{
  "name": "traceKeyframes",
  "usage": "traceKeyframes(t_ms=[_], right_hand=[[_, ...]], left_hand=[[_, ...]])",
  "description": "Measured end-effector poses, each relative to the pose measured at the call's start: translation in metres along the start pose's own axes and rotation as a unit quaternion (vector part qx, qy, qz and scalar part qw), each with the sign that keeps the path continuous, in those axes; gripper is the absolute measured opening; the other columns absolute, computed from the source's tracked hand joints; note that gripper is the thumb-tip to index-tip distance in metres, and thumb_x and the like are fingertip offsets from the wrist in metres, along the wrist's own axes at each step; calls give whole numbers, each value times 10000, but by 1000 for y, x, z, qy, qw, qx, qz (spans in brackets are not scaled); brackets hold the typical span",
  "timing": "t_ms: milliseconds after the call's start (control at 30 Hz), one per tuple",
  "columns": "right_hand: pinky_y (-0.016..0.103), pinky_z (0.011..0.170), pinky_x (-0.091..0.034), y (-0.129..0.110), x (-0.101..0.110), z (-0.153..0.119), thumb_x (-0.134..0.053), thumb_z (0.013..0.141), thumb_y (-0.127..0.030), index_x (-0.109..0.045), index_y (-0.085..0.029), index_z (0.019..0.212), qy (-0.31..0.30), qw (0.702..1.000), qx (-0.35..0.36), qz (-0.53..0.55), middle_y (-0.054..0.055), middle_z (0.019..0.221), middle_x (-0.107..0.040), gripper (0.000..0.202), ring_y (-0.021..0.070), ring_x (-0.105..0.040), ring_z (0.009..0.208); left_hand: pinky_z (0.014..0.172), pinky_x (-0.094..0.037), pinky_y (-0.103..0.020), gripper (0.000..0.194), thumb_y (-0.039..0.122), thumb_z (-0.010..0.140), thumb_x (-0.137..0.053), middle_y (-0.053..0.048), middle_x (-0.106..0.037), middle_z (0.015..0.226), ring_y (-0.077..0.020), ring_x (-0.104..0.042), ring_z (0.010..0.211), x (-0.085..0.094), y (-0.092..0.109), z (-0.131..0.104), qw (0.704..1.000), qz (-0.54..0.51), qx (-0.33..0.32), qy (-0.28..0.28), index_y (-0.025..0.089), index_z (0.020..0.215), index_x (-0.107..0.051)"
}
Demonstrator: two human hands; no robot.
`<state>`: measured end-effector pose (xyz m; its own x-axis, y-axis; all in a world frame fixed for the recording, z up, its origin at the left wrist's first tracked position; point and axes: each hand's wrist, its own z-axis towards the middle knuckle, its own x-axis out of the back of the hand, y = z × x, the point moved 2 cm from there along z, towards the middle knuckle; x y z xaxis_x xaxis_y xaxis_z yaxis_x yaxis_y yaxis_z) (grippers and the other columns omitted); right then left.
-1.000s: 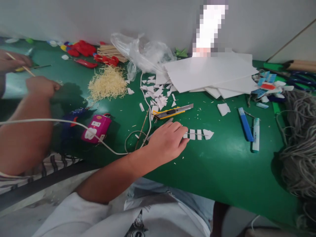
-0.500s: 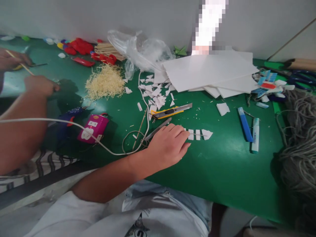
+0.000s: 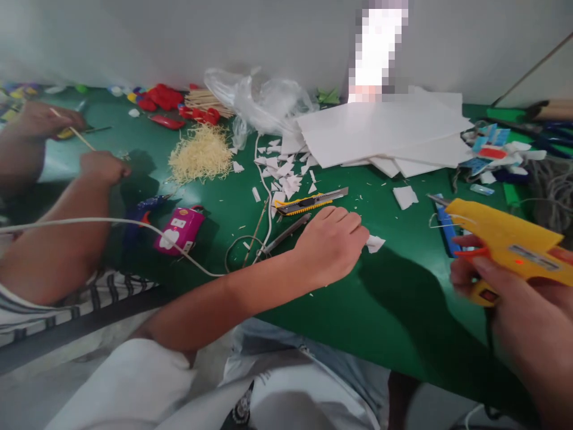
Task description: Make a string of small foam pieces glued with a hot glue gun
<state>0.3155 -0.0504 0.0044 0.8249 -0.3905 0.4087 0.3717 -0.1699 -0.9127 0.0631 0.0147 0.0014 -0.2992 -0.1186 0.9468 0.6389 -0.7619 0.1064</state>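
Near the middle of the green table (image 3: 394,334), my left hand (image 3: 331,245) is closed over a row of small white pieces, most of it hidden under the fingers. The pointed white end piece (image 3: 375,243) shows just right of the fingertips. On the right, my right hand (image 3: 505,292) grips a yellow glue gun (image 3: 505,230), fingers at its orange trigger, nozzle pointing left. A yellow and black box cutter (image 3: 308,202) lies above my left hand, with a grey cutter (image 3: 290,232) beside it.
White sheets (image 3: 380,131), white scraps (image 3: 284,173), pale shavings (image 3: 201,154) and a plastic bag (image 3: 273,98) lie toward the back. A pink power box (image 3: 181,230) with a white cable (image 3: 111,220) is at the left. Another person's hands (image 3: 102,166) hold a thin stick.
My right hand has come into view from the right with the glue gun. My left hand has moved right along the white pieces and now covers more of them.
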Motion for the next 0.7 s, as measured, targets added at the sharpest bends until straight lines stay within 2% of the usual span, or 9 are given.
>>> traceKeyframes(t_ms=[67,100,233,433,567,700], right_hand=[[321,387,-456,-3,-18,10,-806,650,-393,-697,-229,790,6,998,-23,57,-1,649,-607,242,171,-548,502],[311,376,-447,-4,-23,12,-797,624,-356,-694,-231,765,8,997,-39,70,-8,624,-597,215,165,-539,486],[310,392,-477,-4,-27,12,-765,596,-357,-685,-235,722,0,996,-80,38,4,605,-617,192,168,-555,483],[356,406,-544,-4,-28,9,-748,593,-491,-651,-264,648,-59,990,-112,-57,29,581,-635,252,207,-587,478],[389,397,-571,-3,-26,10,-739,509,-509,-657,-284,604,-65,984,-156,-62,37,568,-645,258,234,-607,473],[409,431,-608,8,-18,13,-733,572,-483,-649,-303,616,-117,976,-169,-68,36,589,-661,203,251,-639,493]], left_hand=[[815,-427,-363,190,187,983,-511,-60,-679,918,-224,-588,872,-10,4,5,1000,-6,10,3,171,888,-676],[816,-424,-360,190,184,983,-512,-59,-679,918,-221,-584,869,-15,6,6,1000,-9,9,6,174,884,-673],[770,-403,-357,219,163,985,-489,-52,-668,884,-216,-568,827,-22,9,5,1000,-2,6,19,180,846,-658],[718,-372,-369,224,210,1000,-483,-55,-672,895,-217,-550,824,-20,5,6,1000,-2,1,10,184,883,-673],[736,-371,-361,212,201,997,-502,-49,-685,911,-204,-550,833,-23,5,8,1000,-12,-14,6,188,888,-683],[738,-370,-357,219,197,999,-508,-43,-683,890,-203,-559,821,-26,5,8,1000,-9,-21,11,181,869,-683]])
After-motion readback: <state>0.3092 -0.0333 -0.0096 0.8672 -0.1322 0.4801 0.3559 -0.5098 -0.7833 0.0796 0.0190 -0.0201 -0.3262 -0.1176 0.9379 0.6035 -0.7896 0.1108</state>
